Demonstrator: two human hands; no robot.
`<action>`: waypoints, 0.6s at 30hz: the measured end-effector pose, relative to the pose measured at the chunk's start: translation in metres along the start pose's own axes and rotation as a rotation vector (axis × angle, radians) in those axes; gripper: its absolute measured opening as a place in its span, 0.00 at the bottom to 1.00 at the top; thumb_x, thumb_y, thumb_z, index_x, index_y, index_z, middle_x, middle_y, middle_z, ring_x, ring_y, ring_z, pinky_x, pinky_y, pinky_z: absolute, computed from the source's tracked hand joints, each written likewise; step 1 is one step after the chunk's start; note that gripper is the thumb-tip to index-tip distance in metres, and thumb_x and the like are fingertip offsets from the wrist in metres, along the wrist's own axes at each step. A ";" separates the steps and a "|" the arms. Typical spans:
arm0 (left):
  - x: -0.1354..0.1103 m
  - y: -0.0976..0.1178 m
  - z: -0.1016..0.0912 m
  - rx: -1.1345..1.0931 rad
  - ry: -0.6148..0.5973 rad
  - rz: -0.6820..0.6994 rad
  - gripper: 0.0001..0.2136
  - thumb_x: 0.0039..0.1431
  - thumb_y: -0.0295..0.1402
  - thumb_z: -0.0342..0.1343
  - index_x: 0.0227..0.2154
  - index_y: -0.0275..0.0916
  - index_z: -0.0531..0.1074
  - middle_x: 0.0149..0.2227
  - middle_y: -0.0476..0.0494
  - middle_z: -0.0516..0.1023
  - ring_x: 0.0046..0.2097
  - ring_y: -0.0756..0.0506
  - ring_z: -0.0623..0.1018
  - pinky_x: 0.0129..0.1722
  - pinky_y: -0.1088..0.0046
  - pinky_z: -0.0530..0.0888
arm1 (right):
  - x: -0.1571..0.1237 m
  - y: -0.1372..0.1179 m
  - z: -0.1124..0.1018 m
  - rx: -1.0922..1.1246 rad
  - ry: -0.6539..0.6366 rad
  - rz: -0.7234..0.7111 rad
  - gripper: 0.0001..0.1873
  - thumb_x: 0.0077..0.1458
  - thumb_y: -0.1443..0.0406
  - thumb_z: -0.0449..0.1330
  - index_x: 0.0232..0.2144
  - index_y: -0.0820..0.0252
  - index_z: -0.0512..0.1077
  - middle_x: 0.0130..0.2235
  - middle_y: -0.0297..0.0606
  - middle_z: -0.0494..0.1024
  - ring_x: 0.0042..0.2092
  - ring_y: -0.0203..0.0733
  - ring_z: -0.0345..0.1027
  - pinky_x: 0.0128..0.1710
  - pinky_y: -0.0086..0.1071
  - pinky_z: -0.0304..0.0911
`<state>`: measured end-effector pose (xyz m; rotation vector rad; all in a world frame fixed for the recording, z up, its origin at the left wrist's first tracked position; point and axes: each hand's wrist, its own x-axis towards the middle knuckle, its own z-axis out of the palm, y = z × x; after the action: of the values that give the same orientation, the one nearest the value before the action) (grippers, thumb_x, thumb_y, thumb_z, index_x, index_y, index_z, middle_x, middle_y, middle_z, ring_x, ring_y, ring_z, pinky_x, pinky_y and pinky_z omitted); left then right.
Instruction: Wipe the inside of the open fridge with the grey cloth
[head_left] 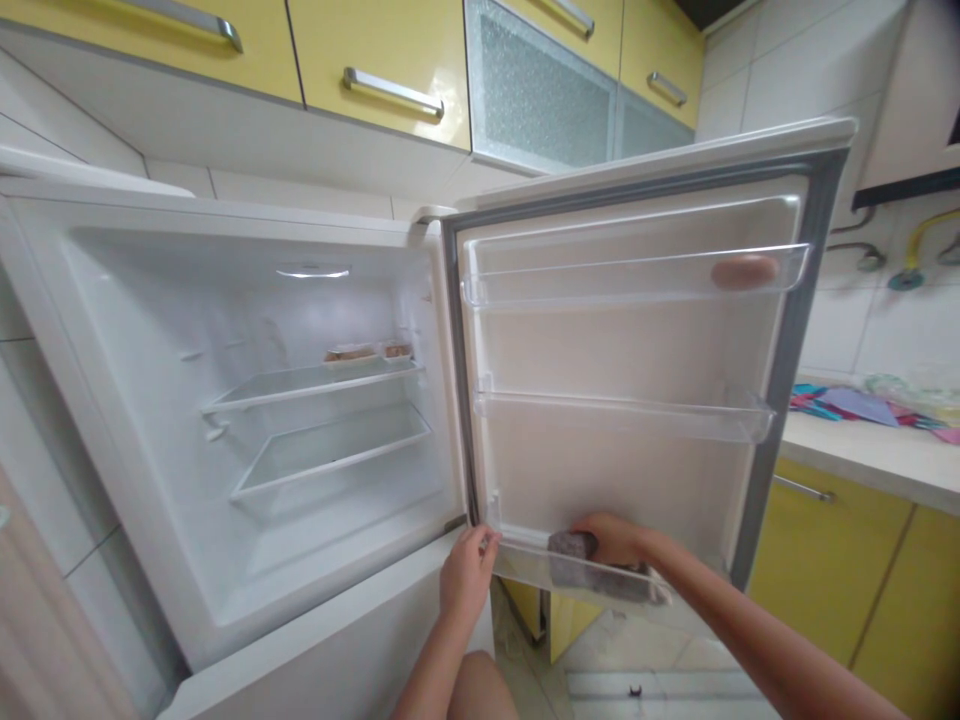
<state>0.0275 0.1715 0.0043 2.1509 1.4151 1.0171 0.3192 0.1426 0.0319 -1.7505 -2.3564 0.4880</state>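
Observation:
A white fridge (150, 420) stands open, its door (630, 460) swung to the right. My left hand (466, 575) grips the near left corner of the door's lowest clear bin (525, 568), fingers curled on its rim. My right hand (616, 538) reaches inside that bin and is closed on a grey cloth or sponge (574, 560) pressed against the bin. A single egg (744, 271) lies in the top door bin (630, 280). The middle door bin (622, 412) holds nothing I can see.
Inside the fridge, two small food trays (366, 353) sit on the upper glass shelf (315, 383); a lower shelf (330, 450) is bare. Yellow cabinets (367, 50) hang above. A counter (870, 450) with colourful cloths (862, 405) lies right, over yellow cupboards (825, 570).

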 end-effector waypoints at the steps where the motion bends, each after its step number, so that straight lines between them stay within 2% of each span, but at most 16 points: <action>1: 0.000 0.000 0.000 0.006 -0.001 -0.001 0.14 0.67 0.43 0.46 0.37 0.42 0.74 0.41 0.43 0.80 0.41 0.45 0.79 0.43 0.70 0.69 | 0.011 -0.010 0.003 0.006 0.003 -0.011 0.25 0.41 0.65 0.62 0.45 0.53 0.81 0.46 0.40 0.84 0.47 0.52 0.76 0.46 0.37 0.66; 6: 0.000 0.000 0.001 0.041 -0.016 0.006 0.16 0.68 0.43 0.44 0.38 0.42 0.74 0.41 0.42 0.80 0.43 0.44 0.78 0.44 0.70 0.69 | 0.069 -0.060 0.022 0.057 0.035 -0.043 0.18 0.46 0.63 0.62 0.41 0.56 0.81 0.44 0.40 0.85 0.44 0.48 0.75 0.45 0.35 0.64; 9: 0.000 0.001 -0.001 0.055 -0.023 -0.014 0.16 0.69 0.43 0.43 0.39 0.42 0.74 0.42 0.42 0.80 0.44 0.44 0.78 0.43 0.71 0.69 | 0.091 -0.077 0.029 0.115 0.047 -0.020 0.17 0.46 0.63 0.62 0.40 0.60 0.81 0.42 0.40 0.84 0.43 0.47 0.73 0.44 0.34 0.63; 13: -0.002 0.003 -0.003 0.079 -0.020 -0.028 0.15 0.69 0.43 0.44 0.40 0.43 0.75 0.43 0.43 0.81 0.44 0.45 0.79 0.43 0.72 0.68 | 0.091 -0.066 0.024 0.247 -0.026 0.031 0.13 0.42 0.64 0.65 0.34 0.58 0.81 0.33 0.33 0.82 0.38 0.42 0.71 0.39 0.30 0.63; 18: -0.003 0.001 -0.002 0.088 -0.023 -0.043 0.15 0.69 0.41 0.44 0.41 0.43 0.75 0.44 0.43 0.81 0.44 0.45 0.79 0.42 0.72 0.68 | 0.056 -0.024 0.006 0.525 -0.152 0.157 0.13 0.44 0.60 0.65 0.35 0.57 0.80 0.30 0.32 0.81 0.30 0.38 0.70 0.31 0.29 0.65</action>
<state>0.0261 0.1684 0.0054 2.1764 1.5147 0.9285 0.2791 0.1889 0.0315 -1.6860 -1.9311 1.1762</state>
